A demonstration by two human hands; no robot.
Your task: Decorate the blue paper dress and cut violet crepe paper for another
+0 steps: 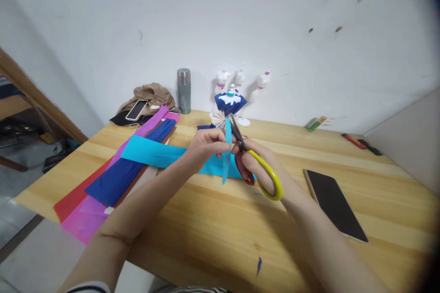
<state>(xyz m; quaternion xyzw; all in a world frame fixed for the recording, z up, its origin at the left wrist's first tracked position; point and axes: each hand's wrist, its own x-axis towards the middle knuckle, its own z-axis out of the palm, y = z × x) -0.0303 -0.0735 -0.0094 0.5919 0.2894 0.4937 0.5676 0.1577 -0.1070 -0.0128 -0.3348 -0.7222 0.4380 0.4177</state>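
Note:
My left hand (206, 144) pinches a narrow light-blue paper strip (227, 155) that stands upright above the wooden table (213, 229). My right hand (256, 160) grips scissors (256, 169) with red and yellow handles; their blades point up and back, right beside the strip. Under both hands lies a wide light-blue paper sheet (151, 153), resting across a stack of dark-blue (127, 174), pink (85, 219) and red (74, 199) sheets at the table's left.
A dark tablet (335, 203) lies to the right. At the back stand a grey flask (184, 90), white bottles with a blue paper ornament (229, 100), a phone on a tan cloth (137, 109), a glue stick (316, 123) and pens (360, 143). A small blue scrap (259, 264) lies near the front edge.

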